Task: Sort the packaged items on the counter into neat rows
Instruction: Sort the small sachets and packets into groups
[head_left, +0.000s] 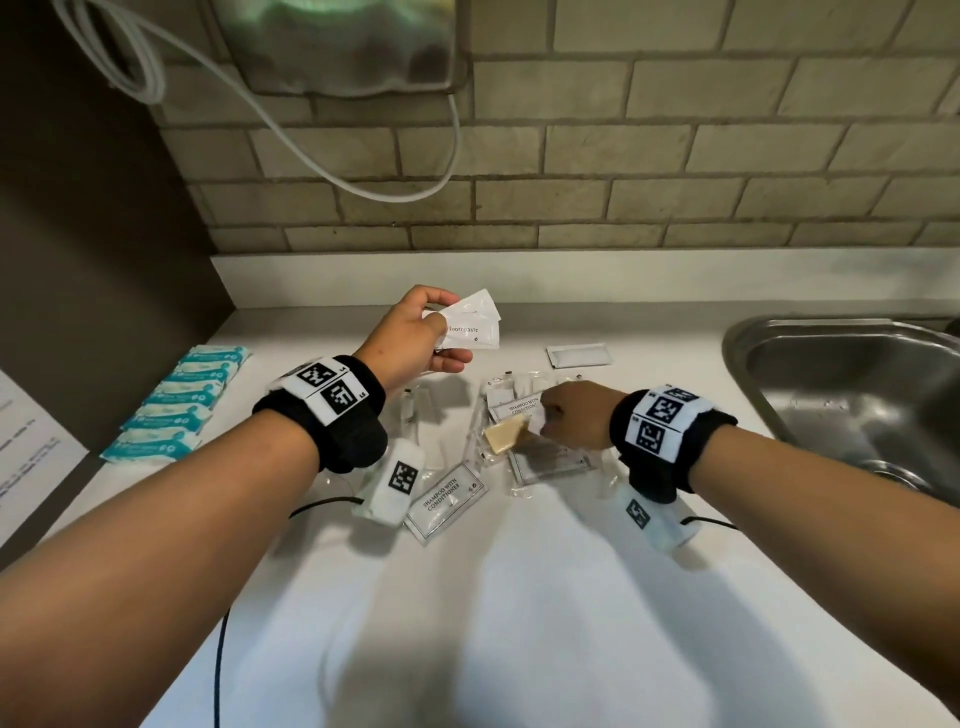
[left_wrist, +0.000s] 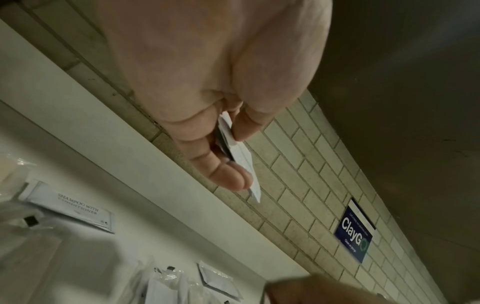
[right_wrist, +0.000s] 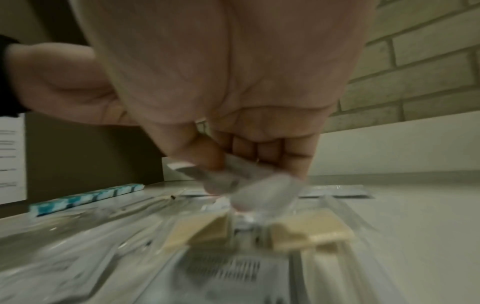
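Observation:
My left hand (head_left: 445, 328) is raised above the white counter (head_left: 519, 597) and pinches a fan of white toothpaste sachets (head_left: 475, 323) between thumb and fingers. The left wrist view shows those sachets (left_wrist: 242, 162) edge-on. My right hand (head_left: 546, 418) is down on the loose pile of clear packets (head_left: 550, 462), fingers curled. In the blurred right wrist view its thumb and fingers (right_wrist: 205, 158) pinch a small pale packet (right_wrist: 233, 179). A tan soap bar (head_left: 506, 435) and a shampoo sachet (head_left: 517, 409) lie just left of that hand.
A row of blue-and-white packs (head_left: 176, 405) lines the counter's left edge. One shampoo sachet (head_left: 447, 501) lies near my left wrist, and a lone white sachet (head_left: 579, 356) farther back. A steel sink (head_left: 831, 384) is at the right, a brick wall behind.

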